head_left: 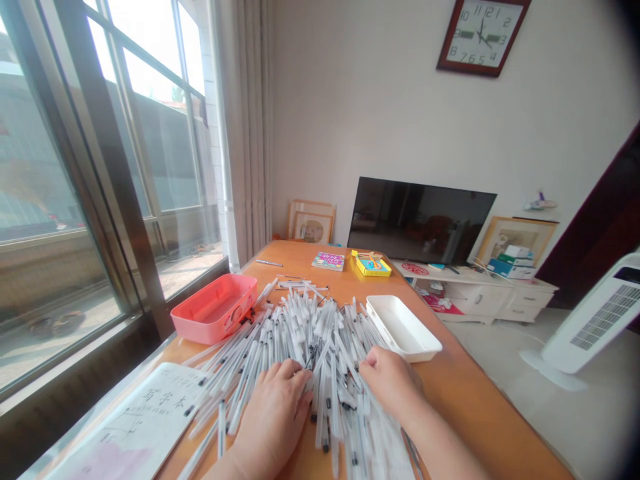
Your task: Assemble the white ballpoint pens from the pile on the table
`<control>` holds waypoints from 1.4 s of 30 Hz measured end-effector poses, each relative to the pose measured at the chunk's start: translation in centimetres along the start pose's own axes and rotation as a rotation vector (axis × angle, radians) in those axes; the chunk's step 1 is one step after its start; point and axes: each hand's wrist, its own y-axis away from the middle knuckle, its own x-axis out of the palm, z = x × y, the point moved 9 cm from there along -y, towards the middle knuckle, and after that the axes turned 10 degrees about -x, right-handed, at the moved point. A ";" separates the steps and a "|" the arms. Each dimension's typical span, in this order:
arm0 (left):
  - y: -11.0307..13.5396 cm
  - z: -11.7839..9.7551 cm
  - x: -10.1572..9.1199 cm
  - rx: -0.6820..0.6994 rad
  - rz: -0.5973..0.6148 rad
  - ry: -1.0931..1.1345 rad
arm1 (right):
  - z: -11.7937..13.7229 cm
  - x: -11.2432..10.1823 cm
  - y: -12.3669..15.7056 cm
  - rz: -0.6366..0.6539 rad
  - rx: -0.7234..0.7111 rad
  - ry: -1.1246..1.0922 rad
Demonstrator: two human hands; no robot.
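Note:
A big heap of white-barrelled pens [305, 333] covers the middle of an orange wooden table [470, 407]. My left hand [273, 413] lies palm down on the near side of the heap, fingers stretched over the pens. My right hand [387, 380] rests on the heap's right side with its fingers curled down into the pens; whether it grips one is hidden. A pink plastic tray [215, 308] stands left of the heap and a white plastic tray [403, 327] stands right of it, just beyond my right hand.
A writing booklet [137, 427] lies at the near left corner. Two small colourful boxes [350, 262] and a loose pen [269, 263] sit at the table's far end. Windows run along the left; a television, low cabinet and white fan stand to the right.

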 end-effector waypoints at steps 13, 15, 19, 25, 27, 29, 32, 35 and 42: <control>0.0 0.6 -1.9 0.056 -0.171 0.294 | 5.6 -1.9 1.8 -0.101 -0.271 -0.503; -0.1 0.9 -2.1 0.037 -0.168 0.488 | 6.7 -1.3 2.1 -0.027 -0.285 -0.673; -0.7 2.7 -0.7 -0.227 -0.011 0.991 | 9.0 0.8 3.3 0.222 -0.256 -1.021; -0.7 3.1 -0.1 -0.360 0.121 1.502 | 10.5 2.6 4.7 0.385 -0.221 -1.248; -0.7 3.0 0.0 -0.364 0.154 1.592 | 10.5 3.0 4.9 0.422 -0.196 -1.311; -0.8 3.1 0.2 -0.383 0.168 1.646 | 10.6 3.4 5.1 0.464 -0.168 -1.372; -0.9 3.3 0.3 -0.401 0.169 1.710 | 10.6 4.0 5.4 0.531 -0.100 -1.427; -1.1 4.1 0.2 -0.429 0.134 1.767 | 10.6 4.8 5.7 0.608 -0.033 -1.425; -1.9 7.1 -0.7 -0.502 -0.033 1.814 | 9.9 5.5 5.6 0.638 0.052 -1.469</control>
